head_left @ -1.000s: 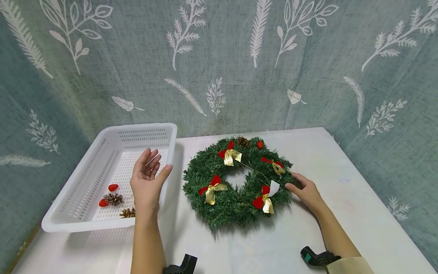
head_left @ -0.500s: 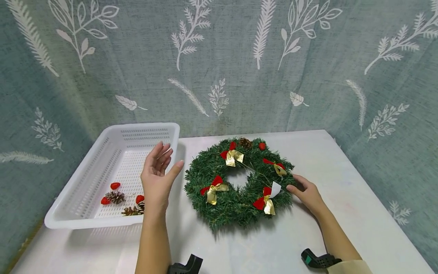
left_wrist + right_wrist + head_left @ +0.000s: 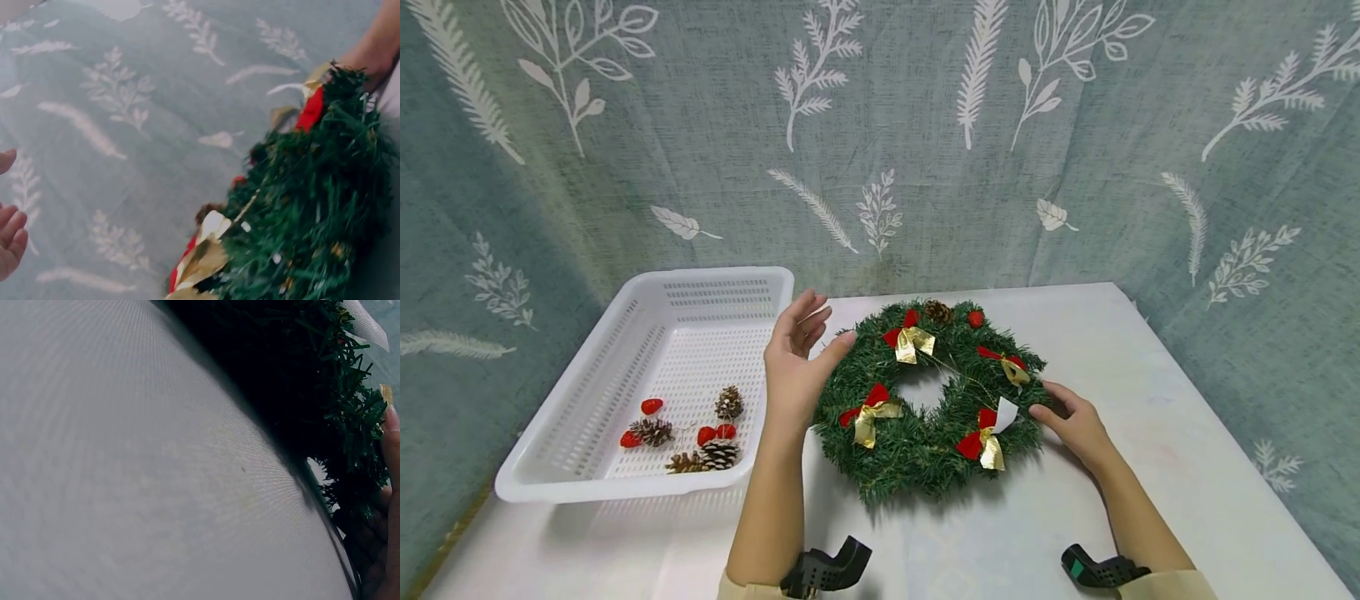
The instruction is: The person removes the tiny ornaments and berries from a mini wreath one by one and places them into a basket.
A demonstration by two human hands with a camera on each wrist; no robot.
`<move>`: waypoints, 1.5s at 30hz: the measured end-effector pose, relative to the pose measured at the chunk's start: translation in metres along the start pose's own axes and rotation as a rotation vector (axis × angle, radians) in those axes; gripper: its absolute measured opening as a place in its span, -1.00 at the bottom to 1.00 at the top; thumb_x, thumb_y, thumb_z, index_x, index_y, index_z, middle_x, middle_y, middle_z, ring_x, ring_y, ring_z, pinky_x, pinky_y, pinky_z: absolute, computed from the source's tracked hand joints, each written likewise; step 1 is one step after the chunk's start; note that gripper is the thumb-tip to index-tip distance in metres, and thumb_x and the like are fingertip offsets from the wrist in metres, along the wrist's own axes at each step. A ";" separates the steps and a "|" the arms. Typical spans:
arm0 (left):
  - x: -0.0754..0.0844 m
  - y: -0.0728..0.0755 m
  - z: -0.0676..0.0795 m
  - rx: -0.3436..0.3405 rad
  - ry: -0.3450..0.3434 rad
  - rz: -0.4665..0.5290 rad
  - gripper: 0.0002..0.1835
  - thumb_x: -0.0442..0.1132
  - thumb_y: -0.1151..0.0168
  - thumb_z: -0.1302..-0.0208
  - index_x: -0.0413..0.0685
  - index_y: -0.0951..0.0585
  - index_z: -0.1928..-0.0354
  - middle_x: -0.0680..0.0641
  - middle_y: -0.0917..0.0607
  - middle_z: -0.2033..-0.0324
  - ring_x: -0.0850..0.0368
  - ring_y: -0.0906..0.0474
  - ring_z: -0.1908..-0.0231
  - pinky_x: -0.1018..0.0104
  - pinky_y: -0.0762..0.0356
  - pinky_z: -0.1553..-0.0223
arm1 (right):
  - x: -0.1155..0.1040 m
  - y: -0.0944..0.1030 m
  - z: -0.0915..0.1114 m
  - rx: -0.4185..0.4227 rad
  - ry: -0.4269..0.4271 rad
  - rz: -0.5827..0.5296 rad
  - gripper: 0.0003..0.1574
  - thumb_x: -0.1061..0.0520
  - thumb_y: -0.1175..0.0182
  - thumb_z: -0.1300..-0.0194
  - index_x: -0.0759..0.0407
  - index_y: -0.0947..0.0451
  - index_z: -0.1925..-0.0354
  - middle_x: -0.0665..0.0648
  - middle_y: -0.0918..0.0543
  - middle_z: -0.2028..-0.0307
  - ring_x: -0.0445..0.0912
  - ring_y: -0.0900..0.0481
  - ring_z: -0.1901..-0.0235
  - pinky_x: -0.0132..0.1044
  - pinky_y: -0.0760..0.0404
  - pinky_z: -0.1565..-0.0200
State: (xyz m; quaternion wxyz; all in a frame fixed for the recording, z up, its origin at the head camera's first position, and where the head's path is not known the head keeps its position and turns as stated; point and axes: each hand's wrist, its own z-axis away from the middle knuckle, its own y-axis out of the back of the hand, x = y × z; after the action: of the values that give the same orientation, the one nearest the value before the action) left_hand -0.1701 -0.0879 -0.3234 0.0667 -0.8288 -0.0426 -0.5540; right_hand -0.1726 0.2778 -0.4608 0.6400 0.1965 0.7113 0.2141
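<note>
A green wreath [image 3: 887, 467] lies flat on the white table, decked with several red and gold bows, a pine cone [image 3: 937, 312] and a red berry [image 3: 976, 319] at its far side. My right hand [image 3: 1078, 421] grips the wreath's right edge, thumb on top and fingers around behind, as the right wrist view shows with the thumb [image 3: 392, 447] against the greenery. My left hand [image 3: 797, 358] is raised at the wreath's left edge and overlaps it in the head view. Its fingers [image 3: 11, 240] are relaxed and hold nothing.
A white perforated basket [image 3: 576, 358] stands to the left. Inside it lie several pine cones [image 3: 720, 454] and red berries [image 3: 652, 406], near its front. A green leaf-patterned curtain [image 3: 910, 167] hangs behind and beside the table [image 3: 962, 550].
My left hand has moved right, from over the basket to the wreath's left edge, uncovering pine cones and berries in the basket. My right hand and the wreath stay put.
</note>
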 end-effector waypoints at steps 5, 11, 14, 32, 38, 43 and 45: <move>0.000 -0.018 -0.007 -0.081 -0.001 -0.043 -0.25 -0.37 -0.38 -0.09 -0.16 -0.29 -0.33 -0.12 -0.45 -0.22 0.04 -0.41 -0.19 0.21 -0.32 -0.26 | 0.000 0.001 0.000 0.003 0.006 -0.007 -0.26 0.05 -0.17 -0.32 0.45 -0.23 -0.29 0.50 -0.33 -0.23 0.32 -0.31 -0.23 0.17 -0.30 -0.20; 0.004 -0.033 -0.013 -0.129 0.032 -0.061 -0.23 -0.28 -0.40 -0.09 -0.05 -0.27 -0.35 0.01 -0.45 -0.22 0.12 -0.42 -0.17 0.24 -0.36 -0.23 | 0.000 0.002 0.000 -0.002 -0.003 -0.020 -0.25 0.05 -0.17 -0.32 0.46 -0.22 -0.30 0.51 -0.30 -0.25 0.34 -0.26 -0.25 0.17 -0.28 -0.22; 0.006 -0.042 -0.018 -0.171 0.059 -0.091 -0.21 -0.20 -0.41 -0.10 -0.01 -0.25 -0.36 0.03 -0.42 -0.24 0.15 -0.40 -0.19 0.23 -0.34 -0.24 | 0.001 0.002 0.000 -0.003 0.001 -0.023 -0.25 0.05 -0.17 -0.32 0.46 -0.22 -0.30 0.51 -0.30 -0.25 0.35 -0.26 -0.25 0.18 -0.28 -0.23; 0.009 -0.085 -0.047 -0.363 0.107 -0.094 -0.26 -0.17 -0.36 -0.16 -0.02 -0.26 -0.35 0.02 -0.42 -0.23 0.15 -0.39 -0.20 0.33 -0.31 -0.26 | 0.000 0.003 0.000 -0.003 -0.013 -0.002 -0.26 0.03 -0.15 -0.34 0.42 -0.22 -0.31 0.50 -0.32 -0.24 0.31 -0.33 -0.22 0.12 -0.34 -0.18; 0.001 -0.098 -0.054 -0.343 0.127 -0.061 -0.32 -0.23 -0.35 -0.17 -0.07 -0.31 -0.32 -0.02 -0.49 -0.18 0.12 -0.44 -0.16 0.35 -0.37 -0.22 | 0.000 0.001 0.001 -0.005 -0.013 -0.032 -0.25 0.05 -0.16 -0.33 0.46 -0.21 -0.30 0.51 -0.29 -0.26 0.33 -0.25 -0.26 0.17 -0.28 -0.22; -0.004 -0.106 -0.061 -0.358 0.138 -0.107 -0.33 -0.19 -0.35 -0.16 -0.09 -0.33 -0.31 -0.05 -0.50 -0.17 0.11 -0.44 -0.17 0.35 -0.38 -0.21 | 0.001 0.000 0.001 -0.009 -0.014 -0.032 -0.24 0.04 -0.16 -0.33 0.45 -0.21 -0.31 0.51 -0.28 -0.27 0.34 -0.23 -0.27 0.19 -0.26 -0.24; -0.006 -0.107 -0.064 -0.359 0.145 -0.127 -0.32 -0.17 -0.36 -0.16 -0.09 -0.33 -0.31 -0.05 -0.50 -0.17 0.11 -0.43 -0.17 0.35 -0.38 -0.21 | -0.001 -0.001 -0.001 -0.011 -0.009 -0.026 -0.25 0.05 -0.16 -0.33 0.44 -0.21 -0.31 0.50 -0.29 -0.27 0.33 -0.24 -0.27 0.18 -0.27 -0.24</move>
State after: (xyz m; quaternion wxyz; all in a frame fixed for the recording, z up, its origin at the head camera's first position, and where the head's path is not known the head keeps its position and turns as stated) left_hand -0.2461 0.0075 -0.2979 -0.1140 -0.7810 0.0095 -0.6140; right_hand -0.1736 0.2761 -0.4608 0.6469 0.1845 0.7098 0.2091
